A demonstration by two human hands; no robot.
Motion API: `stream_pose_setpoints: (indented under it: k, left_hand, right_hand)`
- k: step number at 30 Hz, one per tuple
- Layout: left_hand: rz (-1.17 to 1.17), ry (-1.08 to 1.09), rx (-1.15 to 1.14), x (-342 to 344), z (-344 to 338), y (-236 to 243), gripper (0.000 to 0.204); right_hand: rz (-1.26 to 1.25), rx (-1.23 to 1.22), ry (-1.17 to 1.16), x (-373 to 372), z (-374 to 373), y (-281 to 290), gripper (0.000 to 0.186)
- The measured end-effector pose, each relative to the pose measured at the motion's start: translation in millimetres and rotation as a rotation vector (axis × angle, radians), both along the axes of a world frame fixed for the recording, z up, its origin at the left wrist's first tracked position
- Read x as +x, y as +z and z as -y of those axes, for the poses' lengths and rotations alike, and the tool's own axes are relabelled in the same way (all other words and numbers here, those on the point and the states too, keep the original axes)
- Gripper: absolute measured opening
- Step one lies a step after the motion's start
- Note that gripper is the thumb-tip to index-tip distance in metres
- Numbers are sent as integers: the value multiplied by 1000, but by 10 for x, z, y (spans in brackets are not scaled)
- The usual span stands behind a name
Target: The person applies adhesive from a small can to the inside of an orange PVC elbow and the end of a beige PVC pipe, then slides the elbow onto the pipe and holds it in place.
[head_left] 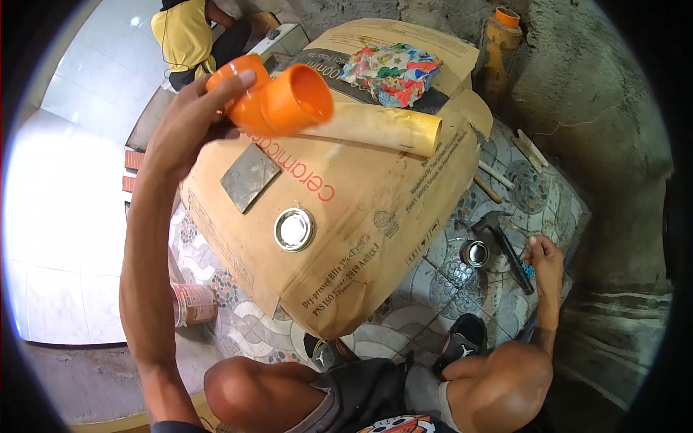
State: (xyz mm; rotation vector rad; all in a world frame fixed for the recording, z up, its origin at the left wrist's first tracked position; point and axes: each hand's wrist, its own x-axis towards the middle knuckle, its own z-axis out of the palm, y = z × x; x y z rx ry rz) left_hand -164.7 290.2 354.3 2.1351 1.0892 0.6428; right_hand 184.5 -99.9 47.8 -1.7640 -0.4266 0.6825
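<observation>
Fitting up in the left hand, right hand low by the hammer

Left hand (189, 121) has the orange fitting (271, 110) gripped from its left side, thumb over the top, other fingers mostly hidden from my camera. My read: held that way, its wide mouth, turned to the right, isn't blocked by the hand. In my view it covers the left end of the pipe (382, 128); I can't tell if the two touch.

Right hand (545, 261) is at lower right, well apart from the fitting. Fingers curled, just beside the hammer (507, 245). A small blue thing (529, 272) shows by the fingertips; can't tell whether it's pinched or just lying behind them.

Pipe lies across the cardboard (354, 238), yellow end to the right, crumpled rag (395, 76) behind it. I take the cardboard as a makeshift worktop, since the tile (250, 179) and tin (294, 229) are on it too, nearer the knees, probably for easy reach. What holds it up is hidden from me. Hammer and small can (475, 253) are on the floor, right side, likely there to suit the right hand. Bucket (193, 304) is off to the left.
</observation>
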Motion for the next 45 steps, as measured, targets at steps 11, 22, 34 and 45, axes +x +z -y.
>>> stream_pose_setpoints:
  k: [11, 22, 34, 45]
  left_hand:
    - [-91, 149, -430, 948, -1325, -443, 65]
    - [-207, 44, -445, 907, -1896, -937, 55]
    - [-369, -143, 274, 758, -1103, -585, 69]
    - [-400, -685, 616, 809, -162, -1005, 76]
  right_hand:
    - [54, -22, 9, -180, 70, 225, 22]
    - [153, -268, 16, -248, 270, 188, 28]
    - [467, -349, 131, -372, 286, -572, 21]
    - [922, -514, 328, -594, -33, -1259, 12]
